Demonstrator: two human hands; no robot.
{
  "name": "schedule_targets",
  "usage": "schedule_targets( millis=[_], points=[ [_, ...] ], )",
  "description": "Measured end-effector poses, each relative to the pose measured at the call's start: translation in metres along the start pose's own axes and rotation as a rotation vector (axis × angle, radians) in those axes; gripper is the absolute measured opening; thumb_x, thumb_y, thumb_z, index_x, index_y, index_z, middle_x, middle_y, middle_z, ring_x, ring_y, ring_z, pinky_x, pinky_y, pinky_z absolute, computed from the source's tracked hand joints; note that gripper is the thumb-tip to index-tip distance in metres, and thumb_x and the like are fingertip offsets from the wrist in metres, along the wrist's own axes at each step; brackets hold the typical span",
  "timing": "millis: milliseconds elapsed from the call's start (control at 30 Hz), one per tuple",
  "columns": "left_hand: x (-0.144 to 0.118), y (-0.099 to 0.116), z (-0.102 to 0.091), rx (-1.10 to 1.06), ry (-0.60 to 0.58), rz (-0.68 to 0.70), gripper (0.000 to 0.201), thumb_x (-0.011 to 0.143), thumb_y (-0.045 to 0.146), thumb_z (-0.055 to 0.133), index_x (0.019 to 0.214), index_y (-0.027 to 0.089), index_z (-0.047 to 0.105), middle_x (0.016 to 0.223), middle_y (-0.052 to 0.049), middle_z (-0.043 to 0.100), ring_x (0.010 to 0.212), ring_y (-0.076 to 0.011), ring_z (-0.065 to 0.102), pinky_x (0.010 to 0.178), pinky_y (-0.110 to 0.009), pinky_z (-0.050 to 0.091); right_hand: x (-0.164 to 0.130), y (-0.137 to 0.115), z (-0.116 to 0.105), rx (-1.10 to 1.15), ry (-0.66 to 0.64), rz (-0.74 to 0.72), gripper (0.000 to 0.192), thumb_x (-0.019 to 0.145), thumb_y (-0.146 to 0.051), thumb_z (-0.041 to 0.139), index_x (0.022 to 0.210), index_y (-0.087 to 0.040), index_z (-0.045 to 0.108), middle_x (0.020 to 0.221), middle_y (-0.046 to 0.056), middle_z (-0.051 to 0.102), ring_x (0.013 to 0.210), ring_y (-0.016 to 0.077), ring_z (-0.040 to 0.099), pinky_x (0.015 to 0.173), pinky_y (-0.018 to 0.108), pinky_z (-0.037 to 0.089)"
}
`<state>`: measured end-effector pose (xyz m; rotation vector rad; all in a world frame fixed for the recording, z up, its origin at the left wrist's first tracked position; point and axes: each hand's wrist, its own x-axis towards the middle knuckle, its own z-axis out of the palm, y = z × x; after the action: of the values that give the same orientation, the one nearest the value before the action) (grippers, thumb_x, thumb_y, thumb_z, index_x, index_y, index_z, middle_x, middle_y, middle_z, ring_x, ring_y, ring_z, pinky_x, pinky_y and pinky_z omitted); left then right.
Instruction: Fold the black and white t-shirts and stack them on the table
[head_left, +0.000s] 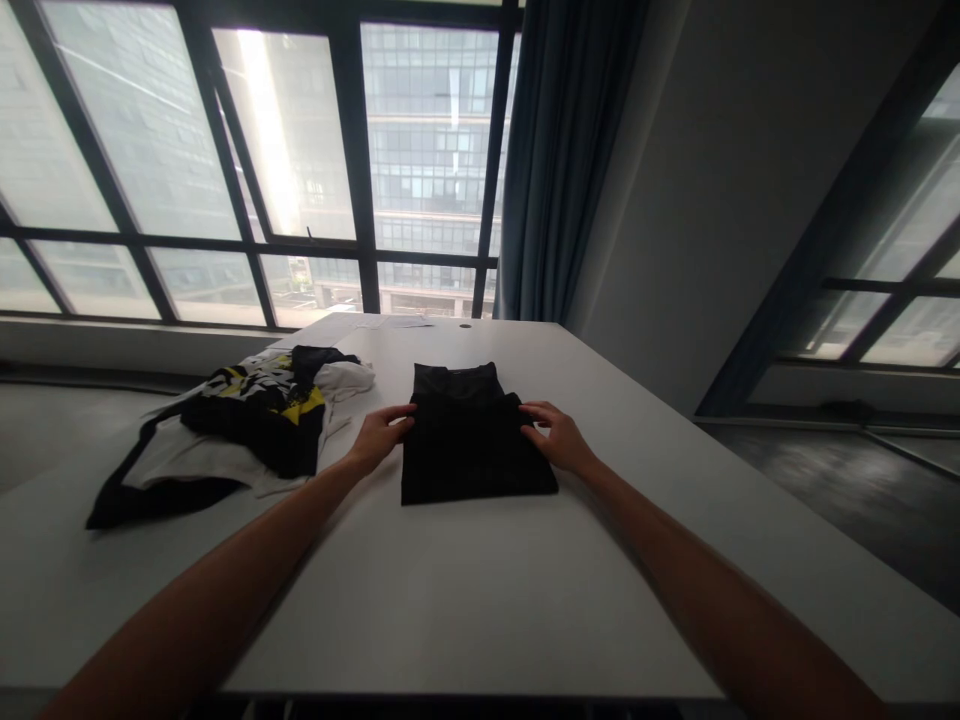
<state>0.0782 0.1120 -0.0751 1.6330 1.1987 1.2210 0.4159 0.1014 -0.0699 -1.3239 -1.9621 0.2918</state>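
Note:
A black folded garment, apparently a T-shirt, lies on the white table in front of me. Its lower part is turned up into a flat rectangle, and a strip of dark cloth shows beyond the fold's upper edge. At the left end of that edge, my left hand pinches the cloth between thumb and fingers. My right hand grips the opposite end in the same way, with its fingertips at the corner.
A loose heap of black, white and yellow clothes lies on the left of the white table. Papers and a small round dark spot are at the far end. Beyond are windows and a blue curtain.

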Motion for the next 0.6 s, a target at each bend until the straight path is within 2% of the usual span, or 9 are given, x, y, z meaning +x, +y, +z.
schedule_targets(
  millis=[67, 133, 200, 267, 333, 433, 500, 600],
  points=[
    [-0.001, 0.0, -0.002, 0.213, -0.034, 0.029, 0.046, 0.086, 0.036, 0.06, 0.125, 0.014, 0.067, 0.112, -0.013, 0.074, 0.1, -0.0283, 0.069, 0.091, -0.044, 0.054, -0.001, 0.005, 0.003, -0.09, -0.097, 0.064, 0.042, 0.086, -0.025, 0.062, 0.128, -0.018, 0.064, 0.137, 0.011, 0.059, 0.123, 0.0249, 0.058, 0.108, 0.039, 0.044],
    [-0.002, 0.0, -0.004, 0.524, -0.063, 0.168, 0.042, 0.089, 0.031, 0.055, 0.126, 0.016, 0.067, 0.125, -0.013, 0.069, 0.113, -0.0305, 0.064, 0.101, -0.047, 0.048, -0.002, 0.01, 0.006, -0.189, -0.196, 0.092, 0.044, 0.089, -0.026, 0.06, 0.131, -0.016, 0.062, 0.142, 0.012, 0.055, 0.131, 0.0263, 0.051, 0.114, 0.041, 0.037],
    [-0.004, -0.001, -0.006, 0.785, -0.085, 0.291, 0.042, 0.092, 0.031, 0.052, 0.13, 0.019, 0.064, 0.141, -0.011, 0.059, 0.127, -0.0323, 0.054, 0.108, -0.049, 0.041, -0.003, 0.013, 0.006, -0.251, -0.223, 0.068, 0.045, 0.093, -0.029, 0.055, 0.136, -0.017, 0.058, 0.146, 0.012, 0.051, 0.136, 0.0258, 0.047, 0.115, 0.042, 0.034],
    [-0.006, -0.003, -0.007, 0.94, -0.086, 0.318, 0.045, 0.095, 0.037, 0.048, 0.136, 0.021, 0.059, 0.151, -0.009, 0.048, 0.135, -0.0325, 0.046, 0.111, -0.05, 0.038, -0.005, 0.012, 0.005, -0.284, -0.208, 0.029, 0.046, 0.095, -0.031, 0.052, 0.139, -0.018, 0.056, 0.147, 0.011, 0.051, 0.136, 0.025, 0.047, 0.115, 0.042, 0.035],
    [-0.008, -0.005, -0.006, 1.014, -0.105, 0.303, 0.051, 0.097, 0.043, 0.042, 0.141, 0.02, 0.053, 0.156, -0.009, 0.041, 0.14, -0.0312, 0.041, 0.113, -0.049, 0.035, -0.006, 0.01, 0.003, -0.307, -0.223, 0.007, 0.045, 0.096, -0.034, 0.05, 0.139, -0.02, 0.056, 0.145, 0.01, 0.053, 0.135, 0.0249, 0.048, 0.115, 0.042, 0.036],
    [-0.009, -0.01, -0.006, 1.051, -0.256, 0.238, 0.055, 0.101, 0.045, 0.03, 0.146, 0.019, 0.047, 0.158, -0.008, 0.037, 0.145, -0.0279, 0.034, 0.118, -0.053, 0.026, -0.007, 0.009, 0.002, -0.352, -0.299, 0.013, 0.044, 0.097, -0.035, 0.048, 0.136, -0.021, 0.059, 0.144, 0.009, 0.054, 0.134, 0.0253, 0.049, 0.115, 0.042, 0.036],
    [-0.009, -0.011, -0.009, 1.061, -0.342, 0.182, 0.054, 0.102, 0.041, 0.025, 0.148, 0.021, 0.043, 0.159, -0.007, 0.035, 0.146, -0.0258, 0.031, 0.118, -0.057, 0.022, -0.007, 0.011, -0.001, -0.367, -0.312, 0.011, 0.043, 0.096, -0.028, 0.046, 0.136, -0.02, 0.06, 0.144, 0.009, 0.055, 0.134, 0.0254, 0.049, 0.114, 0.042, 0.036],
    [-0.009, -0.009, -0.024, 1.075, -0.355, 0.205, 0.052, 0.097, 0.029, 0.033, 0.148, 0.025, 0.043, 0.159, -0.004, 0.036, 0.146, -0.0247, 0.031, 0.119, -0.058, 0.02, -0.007, 0.013, -0.009, -0.35, -0.305, -0.015, 0.05, 0.086, -0.013, 0.052, 0.135, -0.021, 0.061, 0.141, 0.008, 0.057, 0.129, 0.0267, 0.053, 0.111, 0.042, 0.04]
  ],
)
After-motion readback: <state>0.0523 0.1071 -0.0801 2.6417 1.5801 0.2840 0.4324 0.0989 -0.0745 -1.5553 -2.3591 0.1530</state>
